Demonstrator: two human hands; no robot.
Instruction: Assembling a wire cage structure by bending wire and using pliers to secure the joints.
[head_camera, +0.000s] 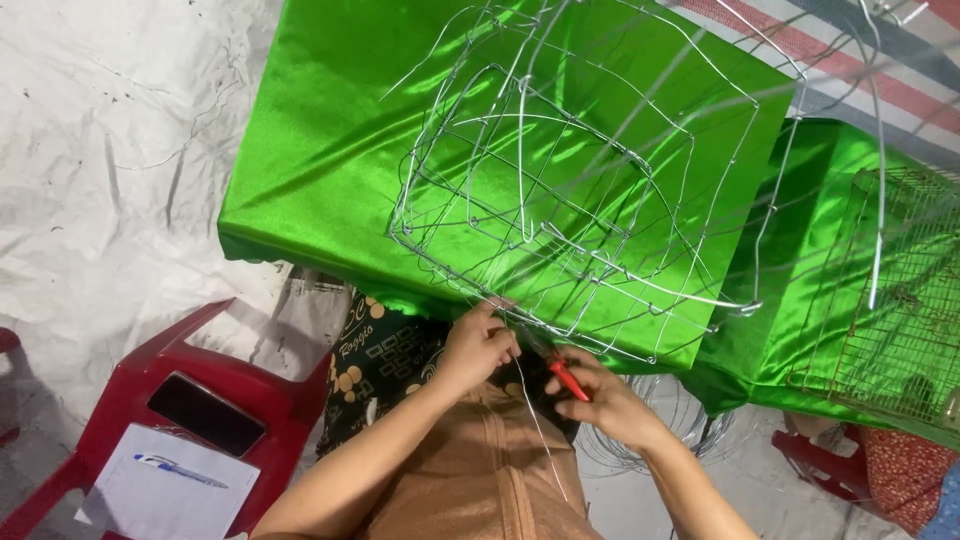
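Two hands meet at the wire basket's (590, 200) lower edge, mid-frame: left hand (478, 345) pinches a loose wire (538, 425) steady against the frame, right hand (600, 392) grips red-handled pliers (567, 378) there.

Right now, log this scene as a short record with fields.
Left hand: pinches the near edge of the wire frame
Right hand: grips a red-handled tool at that edge
Loose wire: trails down toward the lap
Surface: table draped in green cloth
Left of the person: red plastic chair with a dark phone, paper and pen
Far right: wire cage
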